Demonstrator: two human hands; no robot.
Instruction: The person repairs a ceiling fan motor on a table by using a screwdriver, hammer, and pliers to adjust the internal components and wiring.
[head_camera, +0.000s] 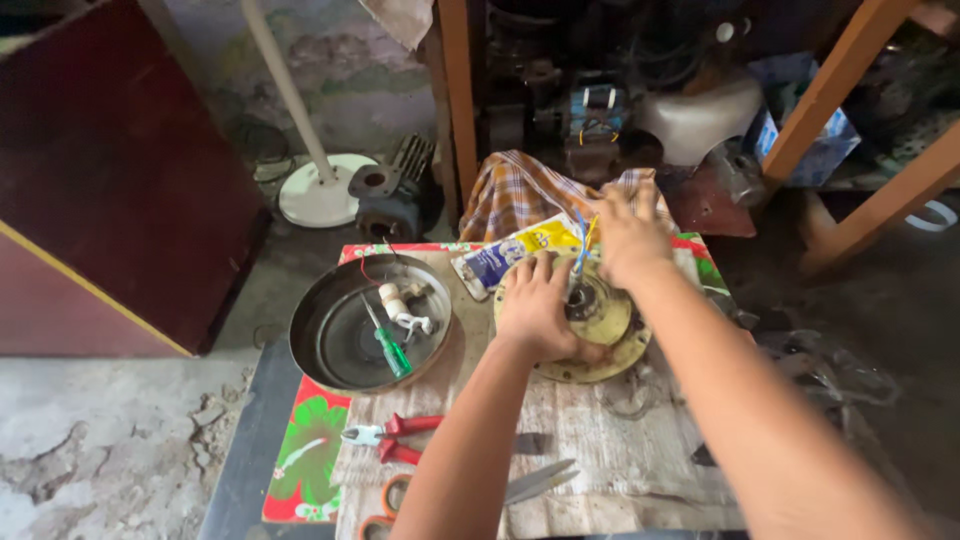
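Motor housing (600, 335) under left hand (535, 305).

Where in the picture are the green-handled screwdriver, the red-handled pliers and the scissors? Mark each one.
green-handled screwdriver (392, 350), head view, on its green handle inside the round metal pan.
red-handled pliers (398, 437), head view, where the red handles meet.
scissors (540, 481), head view, on the metal blades.

A cluttered repair workshop: red-handled pliers (385, 438), a green screwdriver (388, 343) in a round metal cover (330, 345), and a motor (393, 195) and fan base (320, 190) sat on the rough floor.
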